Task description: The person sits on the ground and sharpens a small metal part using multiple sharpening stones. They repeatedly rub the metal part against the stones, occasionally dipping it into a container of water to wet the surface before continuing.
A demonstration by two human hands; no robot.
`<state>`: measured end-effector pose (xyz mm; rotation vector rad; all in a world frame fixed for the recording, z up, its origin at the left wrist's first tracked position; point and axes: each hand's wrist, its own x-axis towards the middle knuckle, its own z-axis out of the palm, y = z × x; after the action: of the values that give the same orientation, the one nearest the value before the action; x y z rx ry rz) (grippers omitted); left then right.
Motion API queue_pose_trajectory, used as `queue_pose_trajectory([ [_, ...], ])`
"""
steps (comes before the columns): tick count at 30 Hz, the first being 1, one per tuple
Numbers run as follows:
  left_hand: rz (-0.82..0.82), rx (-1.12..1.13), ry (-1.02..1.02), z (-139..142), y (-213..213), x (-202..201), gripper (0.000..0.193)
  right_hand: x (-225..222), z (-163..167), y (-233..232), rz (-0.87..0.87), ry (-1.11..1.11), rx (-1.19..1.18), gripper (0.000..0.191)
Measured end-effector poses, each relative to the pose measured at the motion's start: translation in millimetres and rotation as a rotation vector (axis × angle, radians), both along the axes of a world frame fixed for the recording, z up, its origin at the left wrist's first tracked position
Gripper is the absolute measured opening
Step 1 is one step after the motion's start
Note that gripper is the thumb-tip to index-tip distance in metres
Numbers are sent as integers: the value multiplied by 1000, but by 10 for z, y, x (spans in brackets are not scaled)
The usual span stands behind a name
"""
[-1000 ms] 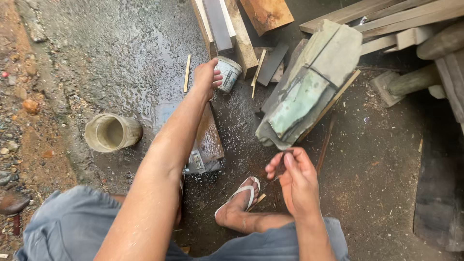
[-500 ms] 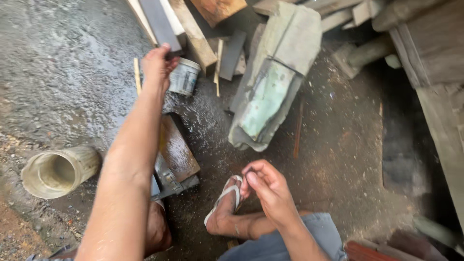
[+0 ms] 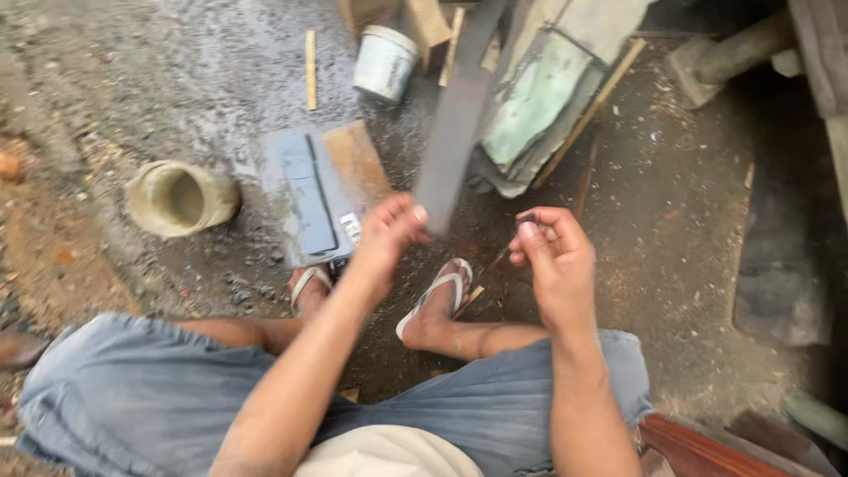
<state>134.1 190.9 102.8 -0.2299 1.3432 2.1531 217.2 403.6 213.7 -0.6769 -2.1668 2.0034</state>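
Observation:
My left hand (image 3: 389, 234) grips the near end of a long flat grey strip (image 3: 455, 132), blurred, which slants up and away over the ground. My right hand (image 3: 552, 256) is held beside it with fingers curled, pinching a small dark thin piece (image 3: 526, 217) at the fingertips. Both hands hover above my feet in white sandals (image 3: 437, 296). On the wet ground just left of the left hand lie a grey sharpening stone (image 3: 305, 190) and a brown slab (image 3: 358, 163).
A white plastic cup (image 3: 384, 62) stands at the top middle, a thin wooden stick (image 3: 310, 69) to its left. A tan pot (image 3: 181, 199) lies on its side at left. Stacked grey-green slabs (image 3: 539, 106) and timber (image 3: 738, 53) crowd the upper right.
My left arm has pulled back from the white cup and now holds the long grey strip close to my body. The camera has shifted; my right hand stays near my foot.

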Motion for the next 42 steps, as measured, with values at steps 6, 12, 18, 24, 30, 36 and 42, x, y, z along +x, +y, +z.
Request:
queue_pose_trajectory([
  [6, 70, 13, -118, -137, -274, 1069, 31, 24, -244, -329, 146, -42, 270, 18],
  [12, 225, -42, -160, -417, -562, 1237, 26, -21, -442, -707, 382, -182, 564, 22],
  [18, 304, -147, -161, -638, -811, 1056, 23, -331, -552, -1012, 563, -46, 667, 20],
  [24, 377, -193, -198, -687, -813, 1053, 20, -554, -742, -1326, 625, 65, 768, 22],
  [30, 487, -280, -212, -614, -751, 1085, 18, -592, -887, -1484, 650, 48, 851, 20],
  [36, 557, -282, -215, -515, -675, 1091, 24, -626, -1008, -1587, 686, 140, 990, 18],
  [42, 564, -298, -173, -478, -666, 1102, 24, -671, -1126, -1645, 605, 217, 1134, 13],
])
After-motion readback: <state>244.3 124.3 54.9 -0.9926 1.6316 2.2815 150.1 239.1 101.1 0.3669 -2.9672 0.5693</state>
